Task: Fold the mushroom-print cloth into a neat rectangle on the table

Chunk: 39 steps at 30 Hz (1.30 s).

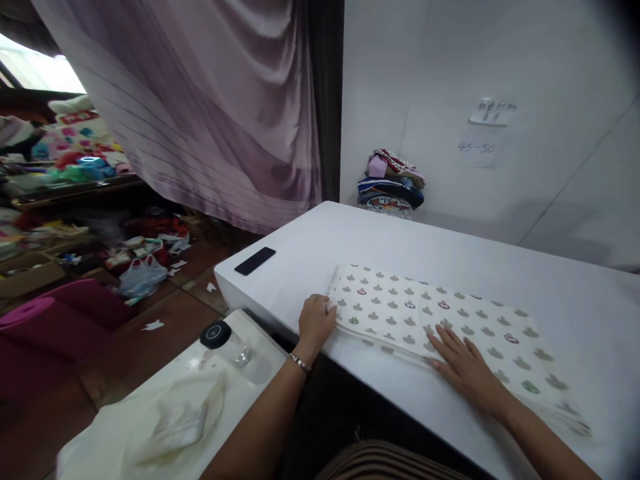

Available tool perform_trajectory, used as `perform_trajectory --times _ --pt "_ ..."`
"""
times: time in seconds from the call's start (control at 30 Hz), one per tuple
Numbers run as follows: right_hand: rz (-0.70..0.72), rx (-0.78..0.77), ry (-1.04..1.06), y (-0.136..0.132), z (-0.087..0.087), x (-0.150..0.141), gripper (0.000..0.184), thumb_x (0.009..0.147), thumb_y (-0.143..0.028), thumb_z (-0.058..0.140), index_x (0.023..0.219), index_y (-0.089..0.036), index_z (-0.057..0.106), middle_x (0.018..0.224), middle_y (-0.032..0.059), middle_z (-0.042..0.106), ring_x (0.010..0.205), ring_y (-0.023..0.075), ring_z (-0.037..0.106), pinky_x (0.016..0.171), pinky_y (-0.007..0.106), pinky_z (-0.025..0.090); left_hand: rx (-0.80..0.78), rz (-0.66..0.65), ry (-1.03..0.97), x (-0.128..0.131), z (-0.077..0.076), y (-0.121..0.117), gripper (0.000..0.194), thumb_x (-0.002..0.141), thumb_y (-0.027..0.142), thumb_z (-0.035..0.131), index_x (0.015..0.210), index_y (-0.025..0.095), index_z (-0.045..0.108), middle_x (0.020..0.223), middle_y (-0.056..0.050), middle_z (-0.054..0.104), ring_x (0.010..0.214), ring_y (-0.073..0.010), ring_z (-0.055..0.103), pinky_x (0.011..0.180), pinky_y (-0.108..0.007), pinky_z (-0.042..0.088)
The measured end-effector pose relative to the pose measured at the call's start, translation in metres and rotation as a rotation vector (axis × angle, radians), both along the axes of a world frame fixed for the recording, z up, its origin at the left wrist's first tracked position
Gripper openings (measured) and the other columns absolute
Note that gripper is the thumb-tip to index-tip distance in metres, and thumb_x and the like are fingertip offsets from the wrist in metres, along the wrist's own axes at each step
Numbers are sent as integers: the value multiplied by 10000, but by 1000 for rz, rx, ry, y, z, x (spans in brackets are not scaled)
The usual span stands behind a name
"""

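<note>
Left hand point(317, 321): right by the near edge of the worktop point(300, 257), back up, fingers kinda curled, can't really see the grip
Left forearm point(260, 407): bare, angling up and to the right from the bottom
Right hand point(461, 365): palm down and pretty flat, fingers spread, pointing up-left
Right forearm point(543, 430): bare too, coming in from bottom right

Cluttered textile workroom, stacked cloth point(391, 189)

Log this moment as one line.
left hand: at folded cloth, left end | right hand: resting on it | dark slab: white table | lidded jar: side table
</note>
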State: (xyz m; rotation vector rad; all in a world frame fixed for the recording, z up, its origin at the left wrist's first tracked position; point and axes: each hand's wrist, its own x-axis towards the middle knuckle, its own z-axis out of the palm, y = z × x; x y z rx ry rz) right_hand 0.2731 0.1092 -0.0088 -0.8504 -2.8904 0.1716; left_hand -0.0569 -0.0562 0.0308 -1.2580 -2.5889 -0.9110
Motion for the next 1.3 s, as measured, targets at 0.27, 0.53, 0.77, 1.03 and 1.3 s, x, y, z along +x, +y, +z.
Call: perform_trajectory --times 0.27,0.53,0.77,1.03,1.3 --pt "-121 21 180 33 35 -64 572 933 -549 260 1403 -246 375 1503 108 261 1387 294 192 1057 572 259 -296 23 -277 -38 8 41 447 774 430 536 1110 135 549 1093 -148 637 1013 -252 595 778 -315 435" --pt "-238 -49 17 47 18 -119 582 935 -511 309 1401 -166 361 1502 151 251 1391 309 172 1074 575 161 -373 -34 -448 -58 14 51 241 699 422 570 725 182 577 820 -90 687 774 -240 630 637 -301 417" --pt "-291 -90 50 48 33 -128 630 943 -507 256 1441 -120 268 1527 151 165 1408 281 104 1102 515 119 -138 -2 -680 -61 2 51 190 659 349 598 683 161 586 697 -52 660 685 -206 616 571 -277 432" --pt "-342 -137 -20 47 26 -147 656 935 -499 232 1455 -98 244 1539 126 124 1414 262 56 1111 467 49 -71 -19 -978 -63 10 59 294 625 365 728 745 113 635 744 -103 705 702 -239 662 586 -299 508" --pt "-306 -147 80 40 35 -147 648 927 -496 273 1464 -136 221 1542 110 122 1417 244 50 1116 445 45 -35 -48 -1300 -54 28 58 138 719 238 675 809 144 629 699 -63 705 638 -222 677 598 -334 564"
